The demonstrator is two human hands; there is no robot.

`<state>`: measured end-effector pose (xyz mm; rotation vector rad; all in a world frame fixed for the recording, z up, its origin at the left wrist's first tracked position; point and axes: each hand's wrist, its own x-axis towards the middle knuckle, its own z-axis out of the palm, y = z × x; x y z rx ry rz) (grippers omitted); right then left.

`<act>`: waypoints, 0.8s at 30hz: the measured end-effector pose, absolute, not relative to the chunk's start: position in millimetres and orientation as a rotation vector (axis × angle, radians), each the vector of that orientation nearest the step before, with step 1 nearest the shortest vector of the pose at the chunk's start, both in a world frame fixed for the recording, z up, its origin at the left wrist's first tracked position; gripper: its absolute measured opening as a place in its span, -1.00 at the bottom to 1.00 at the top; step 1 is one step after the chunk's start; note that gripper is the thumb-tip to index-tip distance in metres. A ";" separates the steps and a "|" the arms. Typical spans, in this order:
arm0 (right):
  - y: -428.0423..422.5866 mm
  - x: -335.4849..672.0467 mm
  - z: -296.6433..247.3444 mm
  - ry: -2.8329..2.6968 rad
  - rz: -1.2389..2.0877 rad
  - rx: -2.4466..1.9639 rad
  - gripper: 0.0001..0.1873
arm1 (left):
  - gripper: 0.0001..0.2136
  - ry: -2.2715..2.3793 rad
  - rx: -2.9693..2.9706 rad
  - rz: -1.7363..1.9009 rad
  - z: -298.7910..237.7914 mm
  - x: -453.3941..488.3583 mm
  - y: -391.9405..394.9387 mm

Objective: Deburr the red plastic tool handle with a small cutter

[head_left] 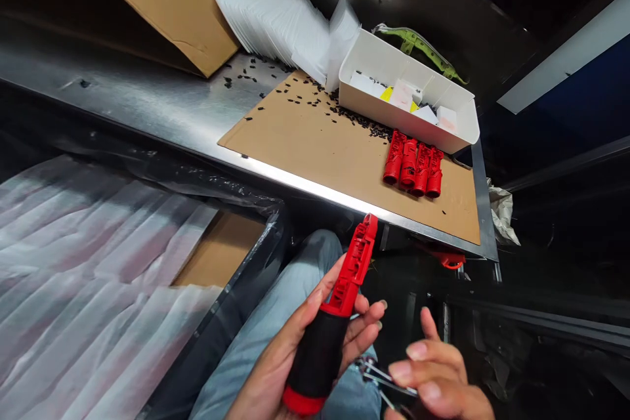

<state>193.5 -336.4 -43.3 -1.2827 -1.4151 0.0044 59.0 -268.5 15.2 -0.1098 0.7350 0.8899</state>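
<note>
The left hand (pixel 290 354) lies palm-up, fingers curled around a red-and-black ribbed plastic handle (pixel 332 321). The right hand (pixel 433 374) pinches thin metal clips (pixel 377 374) nearby.

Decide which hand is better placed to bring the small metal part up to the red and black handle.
Right. The right hand already pinches the small metal part just beside the red and black handle, while the left hand is full, cradling that handle.
</note>
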 end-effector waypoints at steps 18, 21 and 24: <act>-325.8 166.0 -20.6 -1.436 0.130 -1.371 -0.84 | -0.62 0.815 -0.041 0.897 5.3 57.1 -271.3; -325.8 167.0 -25.8 -1.434 0.111 -1.364 -0.83 | -0.70 0.800 -0.007 0.941 3.1 58.0 -273.0; -326.9 180.8 -37.4 -1.418 0.037 -1.247 -0.88 | -0.72 0.839 -0.061 0.935 9.5 60.5 -270.8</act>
